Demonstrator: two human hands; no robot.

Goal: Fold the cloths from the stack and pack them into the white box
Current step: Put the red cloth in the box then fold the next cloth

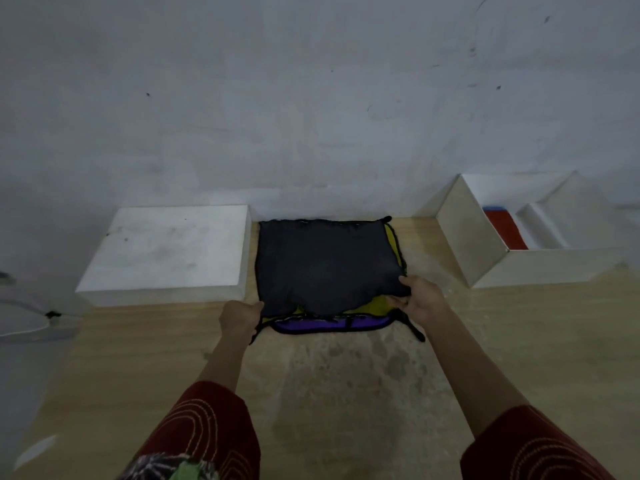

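Bare grey wall (311,98) backs a pale wooden tabletop (346,393) in the head view. On it lies a stack of 3 visible cloths: a dark grey square cloth (322,261) over a yellow one (375,304) and a purple one (325,326). The left hand (239,318) and right hand (420,301) each pinch 1 near corner of the grey cloth, probably to peel it off alone. The open white cardboard box (467,244) stands to the right, within reach for packing, with a folded red cloth (505,230) already inside.

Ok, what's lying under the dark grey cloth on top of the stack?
Under the dark grey cloth, a yellow cloth peeks out at the near and right edges, and a purple black-trimmed cloth below that. Anything deeper is covered.
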